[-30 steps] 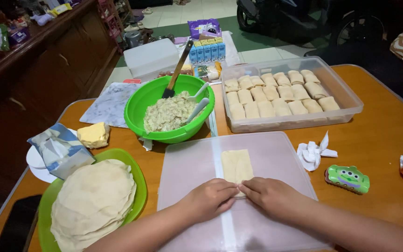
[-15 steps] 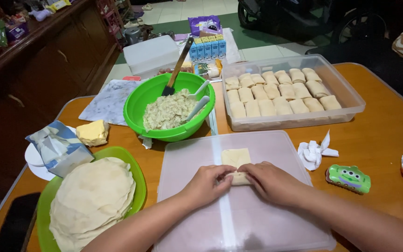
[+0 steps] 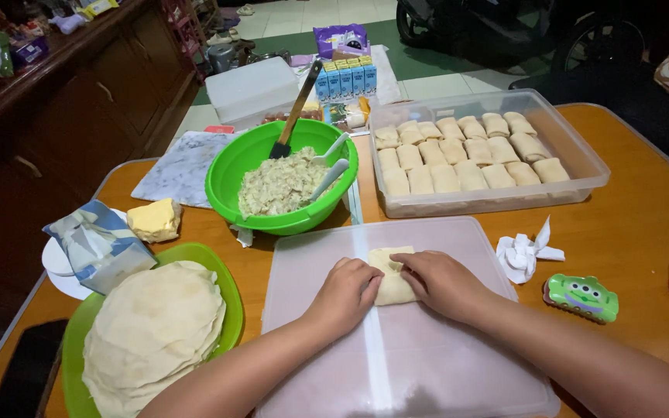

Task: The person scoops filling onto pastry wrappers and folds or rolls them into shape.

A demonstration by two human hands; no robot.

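Note:
A pale folded dough wrapper (image 3: 391, 272) lies on a translucent plastic lid (image 3: 458, 364) used as a work board. My left hand (image 3: 346, 294) presses its left side and my right hand (image 3: 443, 282) presses its right side, fingers curled over the roll. Behind the board stands a green bowl (image 3: 230, 174) of shredded filling with a dark spatula (image 3: 294, 116) and white spoons in it. At the left, a green plate (image 3: 230, 302) carries a stack of round thin wrappers (image 3: 152, 333).
A clear plastic box (image 3: 582, 166) at the back right holds several finished rolls. A crumpled tissue (image 3: 522, 251) and a green toy-shaped case (image 3: 581, 296) lie right of the board. A butter block (image 3: 154, 220), its foil pack (image 3: 96, 244) and a dark phone (image 3: 29, 371) sit at the left.
The flat square wrapper has been rolled away from me into a shorter, thicker roll. Both hands moved forward with it.

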